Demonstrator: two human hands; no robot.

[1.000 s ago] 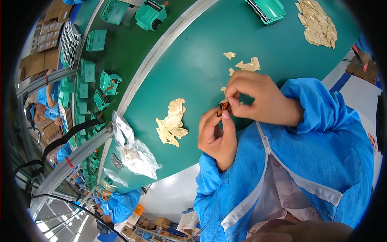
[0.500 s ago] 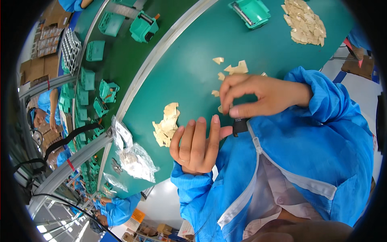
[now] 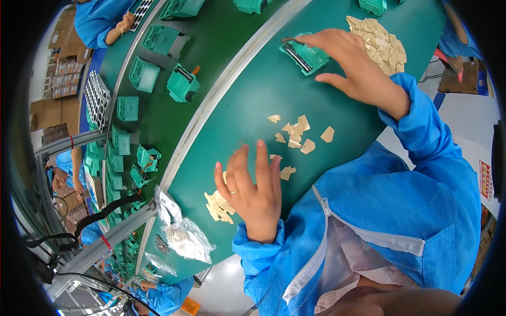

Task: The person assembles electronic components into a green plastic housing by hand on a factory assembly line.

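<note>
My right hand [image 3: 350, 66] reaches over a green plastic housing [image 3: 310, 62] with a dark bar along its near-left side. Its fingers arch over the housing's far side and the thumb stands apart near its near-right edge; a firm grip does not show. My left hand [image 3: 253, 192] hovers palm down with fingers spread, slightly blurred. It is beside a small pile of cream flat pieces [image 3: 217, 206] and partly covers it. Between the hands lie several loose cream pieces [image 3: 301, 125].
A large heap of cream pieces [image 3: 387, 45] lies at the far right. Clear plastic bags [image 3: 185, 239] sit at the near-left edge. Beyond a metal rail [image 3: 211, 87], green housings [image 3: 183, 84] stand on a green surface. Other people in blue sleeves [image 3: 100, 21] are around.
My hands have parted; the small black piece between them no longer shows. My right hand moved far to the green housing. My left hand spread its fingers. The view shifted.
</note>
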